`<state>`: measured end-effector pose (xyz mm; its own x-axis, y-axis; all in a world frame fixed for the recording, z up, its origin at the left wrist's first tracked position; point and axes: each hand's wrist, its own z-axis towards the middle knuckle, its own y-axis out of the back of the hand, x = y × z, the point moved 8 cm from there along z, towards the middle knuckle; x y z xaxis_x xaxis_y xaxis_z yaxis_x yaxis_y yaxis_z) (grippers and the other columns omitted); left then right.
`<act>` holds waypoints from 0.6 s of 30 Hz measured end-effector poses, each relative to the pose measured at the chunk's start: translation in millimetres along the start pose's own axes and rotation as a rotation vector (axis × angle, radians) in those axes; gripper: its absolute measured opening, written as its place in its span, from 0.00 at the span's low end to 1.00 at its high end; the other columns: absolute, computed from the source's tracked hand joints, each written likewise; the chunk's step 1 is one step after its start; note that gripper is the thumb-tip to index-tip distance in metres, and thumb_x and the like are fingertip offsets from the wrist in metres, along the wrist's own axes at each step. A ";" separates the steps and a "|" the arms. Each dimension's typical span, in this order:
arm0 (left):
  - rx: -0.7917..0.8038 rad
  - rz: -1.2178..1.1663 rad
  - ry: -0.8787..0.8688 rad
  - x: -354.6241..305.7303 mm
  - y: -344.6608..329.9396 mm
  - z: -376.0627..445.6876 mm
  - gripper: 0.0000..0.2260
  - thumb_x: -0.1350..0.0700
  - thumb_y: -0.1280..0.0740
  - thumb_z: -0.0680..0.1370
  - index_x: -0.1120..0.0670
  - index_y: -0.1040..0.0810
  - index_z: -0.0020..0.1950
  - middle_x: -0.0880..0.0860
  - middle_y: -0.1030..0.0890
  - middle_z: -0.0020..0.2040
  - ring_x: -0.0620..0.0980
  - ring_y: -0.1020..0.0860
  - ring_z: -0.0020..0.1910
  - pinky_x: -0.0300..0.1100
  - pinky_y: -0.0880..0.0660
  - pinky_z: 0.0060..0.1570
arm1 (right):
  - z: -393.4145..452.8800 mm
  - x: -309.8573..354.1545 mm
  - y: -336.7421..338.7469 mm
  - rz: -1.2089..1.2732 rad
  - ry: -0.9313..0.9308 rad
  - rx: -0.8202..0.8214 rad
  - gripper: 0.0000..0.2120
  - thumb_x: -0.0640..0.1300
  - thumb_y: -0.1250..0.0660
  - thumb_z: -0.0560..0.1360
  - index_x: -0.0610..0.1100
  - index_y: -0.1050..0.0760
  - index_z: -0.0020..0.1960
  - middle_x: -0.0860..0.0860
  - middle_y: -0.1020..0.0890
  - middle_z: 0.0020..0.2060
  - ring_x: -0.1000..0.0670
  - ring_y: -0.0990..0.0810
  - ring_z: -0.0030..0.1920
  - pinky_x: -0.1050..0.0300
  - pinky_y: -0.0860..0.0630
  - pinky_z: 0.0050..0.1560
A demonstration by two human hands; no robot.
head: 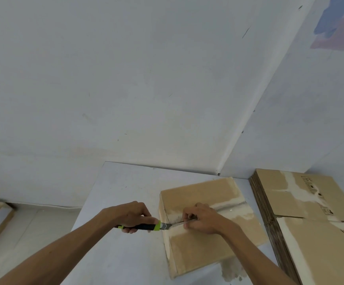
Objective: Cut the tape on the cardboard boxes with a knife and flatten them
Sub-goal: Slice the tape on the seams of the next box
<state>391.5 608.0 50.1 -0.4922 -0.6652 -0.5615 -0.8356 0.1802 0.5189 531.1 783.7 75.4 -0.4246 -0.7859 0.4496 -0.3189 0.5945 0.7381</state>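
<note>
Bench (125,202): stack of flattened boxes (310,233) at right edge, taped cardboard box (206,241) beside it, mid-bench. Step: slitting the top seam tape (231,208). Right hand (203,219) fingers curled, pressing the flap at the seam. Left hand (133,214) fingers grip knife (146,226), blade tip at the seam's left end. Next, probably: draw blade along seam, clear of right fingers.

Pale walls (125,79) meet in a corner; white table (121,202); seemingly tiled floor (33,227).

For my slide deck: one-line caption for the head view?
Left hand slices box tape with utility knife; right hand steadies it.
</note>
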 end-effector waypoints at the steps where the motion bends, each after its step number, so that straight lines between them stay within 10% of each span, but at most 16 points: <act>1: 0.010 -0.024 -0.004 1.2 -2.4 -0.9 0.25 0.30 0.38 0.78 0.49 0.15 0.49 0.52 0.22 0.29 0.49 0.27 0.25 0.40 0.29 0.31 | 0.1 -0.1 0.1 -0.001 -0.001 0.000 0.07 0.54 0.33 0.78 0.56 0.23 0.56 0.52 0.28 0.56 0.46 0.31 0.61 0.49 0.35 0.66; 18: 0.158 -0.171 -0.041 -4.1 -39.1 -15.2 0.23 0.32 0.36 0.80 0.50 0.14 0.48 0.54 0.23 0.31 0.49 0.29 0.25 0.39 0.30 0.30 | -7.7 1.2 2.3 0.060 0.000 0.003 0.04 0.56 0.34 0.76 0.65 0.27 0.45 0.53 0.25 0.54 0.46 0.29 0.59 0.47 0.32 0.66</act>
<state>429.9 592.7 42.0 -0.3472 -0.6665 -0.6597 -0.9338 0.1810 0.3086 536.4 782.8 81.5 -0.4427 -0.7489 0.4931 -0.2956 0.6411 0.7083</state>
